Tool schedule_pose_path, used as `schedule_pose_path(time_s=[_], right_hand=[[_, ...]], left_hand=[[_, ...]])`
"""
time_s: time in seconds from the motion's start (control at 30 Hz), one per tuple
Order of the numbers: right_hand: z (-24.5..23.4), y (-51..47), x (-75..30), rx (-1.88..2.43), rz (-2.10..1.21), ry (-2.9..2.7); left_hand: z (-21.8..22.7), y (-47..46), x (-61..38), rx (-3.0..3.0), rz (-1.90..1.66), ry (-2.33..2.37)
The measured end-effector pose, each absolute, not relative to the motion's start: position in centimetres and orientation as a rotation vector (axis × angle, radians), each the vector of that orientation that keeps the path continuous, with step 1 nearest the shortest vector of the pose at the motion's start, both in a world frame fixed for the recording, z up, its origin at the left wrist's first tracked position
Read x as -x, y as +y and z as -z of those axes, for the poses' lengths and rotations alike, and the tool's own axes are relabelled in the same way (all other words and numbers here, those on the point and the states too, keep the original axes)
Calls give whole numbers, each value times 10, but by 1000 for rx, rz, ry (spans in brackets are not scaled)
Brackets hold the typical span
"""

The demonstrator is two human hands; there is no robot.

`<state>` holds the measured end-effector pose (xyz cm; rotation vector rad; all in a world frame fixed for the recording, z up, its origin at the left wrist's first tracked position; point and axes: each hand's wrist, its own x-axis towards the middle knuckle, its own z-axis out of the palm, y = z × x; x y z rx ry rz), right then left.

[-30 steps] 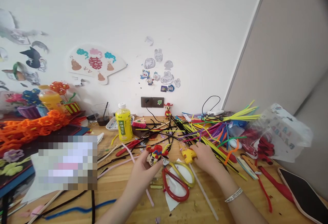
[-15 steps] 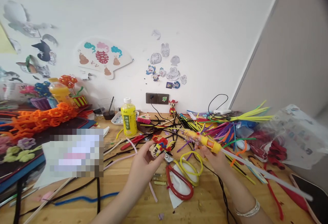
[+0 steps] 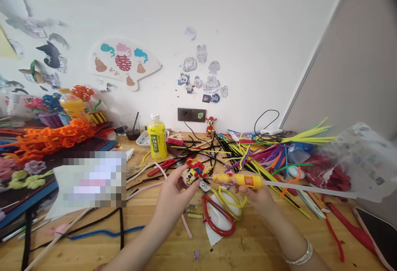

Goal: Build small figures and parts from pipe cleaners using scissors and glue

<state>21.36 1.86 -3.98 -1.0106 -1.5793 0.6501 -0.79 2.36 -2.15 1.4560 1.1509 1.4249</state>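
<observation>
Glue gun (image 3: 234,179) has levelled above wooden table (image 3: 169,248) beside white wall (image 3: 251,52)

Right of the left hand (image 3: 175,194), scissors (image 3: 223,234) obstruct; nearer tabletop (image 3: 245,254) offers room.

Yellow plastic glue gun (image 3: 253,181) sitting pretty level midair, long whitish glue stick (image 3: 307,189) out the back, tip right by a tilted, fuzzy red-yellow-blue figurine (image 3: 194,171).

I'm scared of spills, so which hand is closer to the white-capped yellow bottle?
Left: the left hand is in front of the bottle, slightly right; the right hand is farther right.
</observation>
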Motion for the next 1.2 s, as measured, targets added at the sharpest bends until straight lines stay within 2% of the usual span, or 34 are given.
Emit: schedule_pose_path(time_s=[0.17, 1.2], right_hand=[[37, 18, -212, 1044, -517, -1594], [38, 16, -211, 1137, -544, -1511]], left_hand=[[25, 25, 10, -1489, -1425, 1126], [18, 21, 7, -1432, -1377, 1127]])
